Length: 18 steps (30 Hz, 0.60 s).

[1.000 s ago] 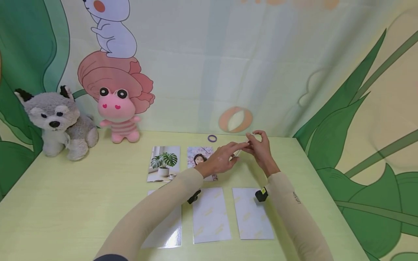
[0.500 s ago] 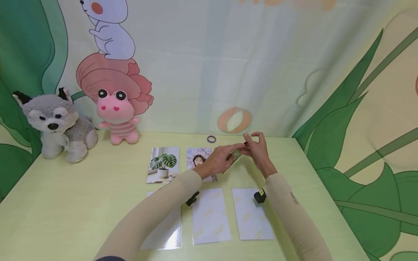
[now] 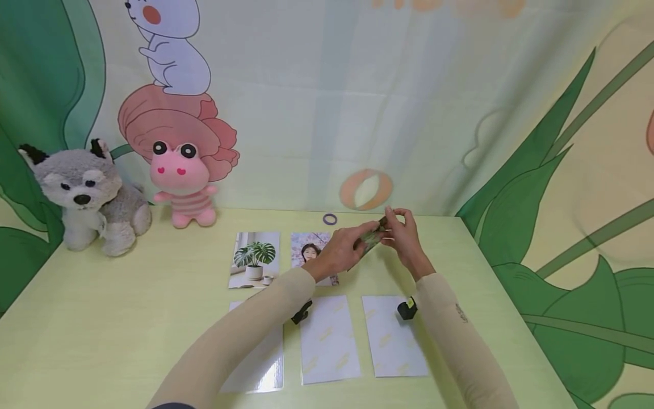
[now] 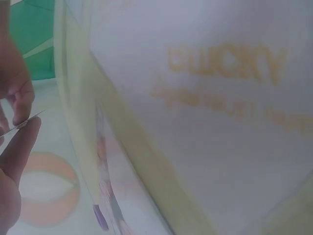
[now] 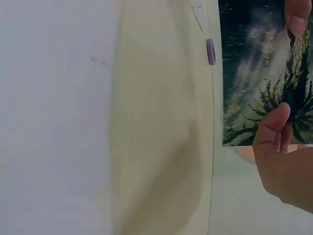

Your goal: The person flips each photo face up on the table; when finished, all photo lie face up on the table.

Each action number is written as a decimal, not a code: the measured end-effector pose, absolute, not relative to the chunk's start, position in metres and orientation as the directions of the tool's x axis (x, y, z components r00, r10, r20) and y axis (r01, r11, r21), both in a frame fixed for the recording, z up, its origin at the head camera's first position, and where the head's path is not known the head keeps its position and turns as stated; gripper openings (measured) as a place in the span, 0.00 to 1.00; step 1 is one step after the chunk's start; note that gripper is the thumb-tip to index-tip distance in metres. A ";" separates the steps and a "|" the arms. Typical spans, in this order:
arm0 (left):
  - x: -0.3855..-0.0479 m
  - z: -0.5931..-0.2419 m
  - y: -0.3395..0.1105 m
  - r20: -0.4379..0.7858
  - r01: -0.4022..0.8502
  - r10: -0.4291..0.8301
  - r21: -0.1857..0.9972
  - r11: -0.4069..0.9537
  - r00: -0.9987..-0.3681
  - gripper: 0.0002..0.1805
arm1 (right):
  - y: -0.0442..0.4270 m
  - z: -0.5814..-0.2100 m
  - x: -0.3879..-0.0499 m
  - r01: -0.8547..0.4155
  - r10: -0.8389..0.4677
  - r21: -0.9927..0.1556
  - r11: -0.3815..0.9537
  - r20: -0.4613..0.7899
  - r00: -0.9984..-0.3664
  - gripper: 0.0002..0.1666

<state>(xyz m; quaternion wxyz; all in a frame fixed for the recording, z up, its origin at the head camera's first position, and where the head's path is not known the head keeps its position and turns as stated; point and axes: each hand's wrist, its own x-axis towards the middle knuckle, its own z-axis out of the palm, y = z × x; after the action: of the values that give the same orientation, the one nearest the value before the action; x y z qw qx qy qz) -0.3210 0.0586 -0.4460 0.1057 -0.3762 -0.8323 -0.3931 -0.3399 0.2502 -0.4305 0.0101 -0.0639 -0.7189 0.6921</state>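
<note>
A photo print with a dark green woodland picture is held between both hands above the back right of the table. My left hand grips its left side. On its right end, my right hand pinches the print. The right wrist view shows the picture side of the print, the right thumb and fingers on its lower part and a left fingertip at the top. Only a thin edge of the print appears in the left wrist view. A portrait photo lies partly behind my left hand.
A potted-plant photo lies left of the portrait. Nearer me are three white sheets, the middle sheet and right sheet with faint yellow print, the left sheet glossy. A purple ring, husky plush and pink plush stand back.
The print has tilted from nearly edge-on to showing its dark green picture to the head view. Both hands stay in about the same place, fingers shifting slightly.
</note>
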 end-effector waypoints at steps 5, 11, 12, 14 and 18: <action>-0.323 -0.446 0.059 0.500 0.676 0.472 0.646 0.355 -0.726 0.30 | 0.256 -0.436 -0.338 0.109 0.146 -0.990 0.084 -0.096 -0.985 0.27; -0.322 -0.444 0.059 0.462 0.569 0.373 0.779 0.262 -0.805 0.30 | 0.262 -0.445 -0.333 0.149 0.162 -0.967 0.206 -0.116 -0.980 0.30; -0.322 -0.444 0.060 0.453 0.554 0.362 0.793 0.254 -0.814 0.31 | 0.263 -0.447 -0.333 0.147 0.156 -0.968 0.204 -0.116 -0.981 0.30; -0.321 -0.443 0.060 0.441 0.528 0.338 0.816 0.235 -0.831 0.31 | 0.264 -0.449 -0.332 0.143 0.144 -0.974 0.174 -0.118 -0.983 0.30; -0.321 -0.441 0.062 0.418 0.478 0.284 0.858 0.187 -0.863 0.31 | 0.268 -0.454 -0.331 0.156 0.049 -0.987 0.032 -0.154 -0.987 0.32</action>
<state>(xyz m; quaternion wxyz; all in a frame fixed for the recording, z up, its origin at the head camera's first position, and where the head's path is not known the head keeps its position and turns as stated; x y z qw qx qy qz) -0.3212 0.0620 -0.4409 0.0825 -0.2485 -0.7661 -0.5870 -0.3315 0.2675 -0.4545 -0.0385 -0.0713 -0.7172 0.6921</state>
